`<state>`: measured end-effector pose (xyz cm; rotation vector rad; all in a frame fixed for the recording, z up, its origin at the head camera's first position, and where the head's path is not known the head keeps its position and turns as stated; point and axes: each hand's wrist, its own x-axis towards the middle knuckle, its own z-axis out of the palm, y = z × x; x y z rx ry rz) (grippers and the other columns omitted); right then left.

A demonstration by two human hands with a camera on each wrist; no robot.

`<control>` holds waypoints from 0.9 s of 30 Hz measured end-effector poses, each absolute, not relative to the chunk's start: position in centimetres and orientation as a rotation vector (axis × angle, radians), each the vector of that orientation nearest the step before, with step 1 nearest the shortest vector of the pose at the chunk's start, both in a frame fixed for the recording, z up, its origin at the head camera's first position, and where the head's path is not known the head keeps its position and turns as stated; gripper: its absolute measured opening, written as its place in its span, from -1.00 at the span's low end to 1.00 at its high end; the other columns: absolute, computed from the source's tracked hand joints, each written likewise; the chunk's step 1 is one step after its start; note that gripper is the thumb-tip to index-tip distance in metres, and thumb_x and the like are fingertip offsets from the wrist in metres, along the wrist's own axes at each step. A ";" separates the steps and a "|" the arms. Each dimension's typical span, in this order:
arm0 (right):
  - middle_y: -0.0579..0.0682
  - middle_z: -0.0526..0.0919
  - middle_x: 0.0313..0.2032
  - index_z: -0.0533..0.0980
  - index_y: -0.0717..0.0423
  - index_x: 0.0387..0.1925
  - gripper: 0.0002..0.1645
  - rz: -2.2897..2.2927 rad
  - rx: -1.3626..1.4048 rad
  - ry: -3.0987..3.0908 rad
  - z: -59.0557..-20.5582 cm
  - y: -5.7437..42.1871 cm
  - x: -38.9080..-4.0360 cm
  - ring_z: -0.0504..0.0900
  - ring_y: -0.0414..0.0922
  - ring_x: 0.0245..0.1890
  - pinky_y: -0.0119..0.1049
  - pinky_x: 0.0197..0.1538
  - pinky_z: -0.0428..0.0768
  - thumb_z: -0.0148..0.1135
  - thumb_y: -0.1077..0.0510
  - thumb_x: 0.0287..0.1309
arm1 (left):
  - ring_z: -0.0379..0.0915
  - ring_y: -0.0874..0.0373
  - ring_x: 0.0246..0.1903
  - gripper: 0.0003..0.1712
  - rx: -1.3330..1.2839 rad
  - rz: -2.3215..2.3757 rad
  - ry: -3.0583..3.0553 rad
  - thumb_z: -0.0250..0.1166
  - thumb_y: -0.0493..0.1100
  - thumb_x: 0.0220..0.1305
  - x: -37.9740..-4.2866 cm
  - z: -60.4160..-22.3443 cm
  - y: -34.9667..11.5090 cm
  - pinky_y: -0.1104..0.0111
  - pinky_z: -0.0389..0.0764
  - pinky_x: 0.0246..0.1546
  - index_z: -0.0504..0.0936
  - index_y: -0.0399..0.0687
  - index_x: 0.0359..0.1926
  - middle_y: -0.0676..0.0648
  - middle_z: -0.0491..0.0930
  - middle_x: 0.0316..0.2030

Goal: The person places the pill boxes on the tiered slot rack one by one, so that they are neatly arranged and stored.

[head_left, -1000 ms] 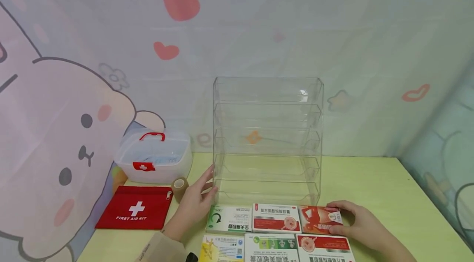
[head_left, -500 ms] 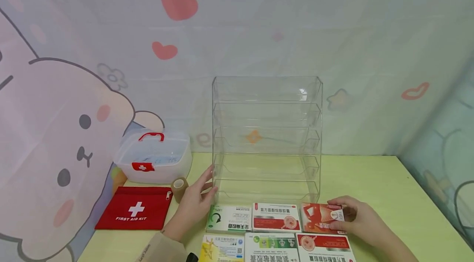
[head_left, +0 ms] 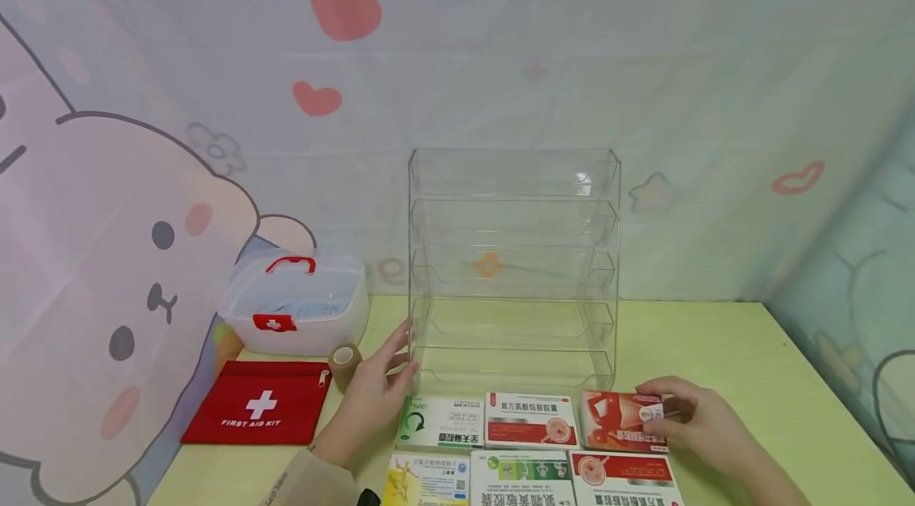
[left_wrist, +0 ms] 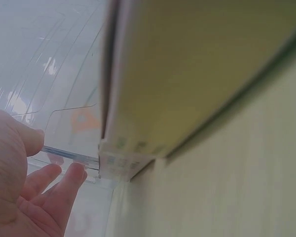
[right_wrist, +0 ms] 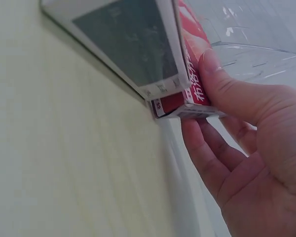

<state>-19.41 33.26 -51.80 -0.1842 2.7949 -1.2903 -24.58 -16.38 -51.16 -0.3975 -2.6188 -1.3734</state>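
Observation:
My left hand (head_left: 372, 395) holds the lower left edge of a clear tiered rack (head_left: 513, 252). In the left wrist view, the thumb and fingers lie on opposite sides of that edge. A small red medicine box (head_left: 615, 420) sits at the right end of the back row, in front of the rack. My right hand (head_left: 696, 422) grips its right end, thumb on the printed face and fingers behind, as the right wrist view shows. Beside it stand a red-and-white medicine box (head_left: 530, 419) and a green-and-white one (head_left: 443, 420).
Closer to me are a yellow-and-white box (head_left: 429, 478), a green-banded box (head_left: 522, 482) and another red-and-white box (head_left: 625, 482). At left lie a red first aid pouch (head_left: 260, 403), a brown bandage roll (head_left: 345, 367) and a white box with red handle (head_left: 300, 331). A printed curtain hangs behind.
The red medicine box has shifted slightly right with my right hand, leaving a small gap beside the red-and-white box. My left hand has stayed at the rack.

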 end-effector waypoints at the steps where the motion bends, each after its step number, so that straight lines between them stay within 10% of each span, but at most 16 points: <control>1: 0.00 0.67 0.15 0.62 -0.13 0.13 -0.46 -1.297 -0.191 2.800 -51.8 33.4 -19.4 0.66 -0.34 -0.13 -0.47 -0.12 0.70 0.53 -0.05 0.09 | 0.63 0.02 0.22 -0.08 -0.399 -1.373 -2.621 0.31 -0.17 0.41 -24.6 -51.1 -16.4 0.26 0.73 0.11 0.06 0.62 0.56 0.01 0.47 0.41; 20: -0.06 0.69 0.08 0.65 -0.17 0.10 -0.52 -1.325 -0.284 2.991 -48.6 34.0 -18.9 0.65 -0.49 -0.12 -0.53 -0.11 0.72 0.51 -0.03 0.12 | 0.63 0.00 0.22 -0.09 -0.395 -1.412 -2.615 0.31 -0.19 0.41 -24.6 -50.8 -16.3 0.24 0.72 0.12 0.09 0.60 0.56 -0.06 0.47 0.41; 27: -0.37 0.64 0.04 0.62 -0.09 0.15 -0.48 -1.426 -0.342 3.118 -46.8 32.1 -18.3 0.63 -0.54 -0.13 -0.60 -0.16 0.71 0.52 0.07 0.12 | 0.63 0.01 0.22 -0.11 -0.386 -1.404 -2.619 0.31 -0.19 0.41 -24.5 -50.9 -16.2 0.24 0.72 0.13 0.11 0.49 0.58 -0.02 0.47 0.41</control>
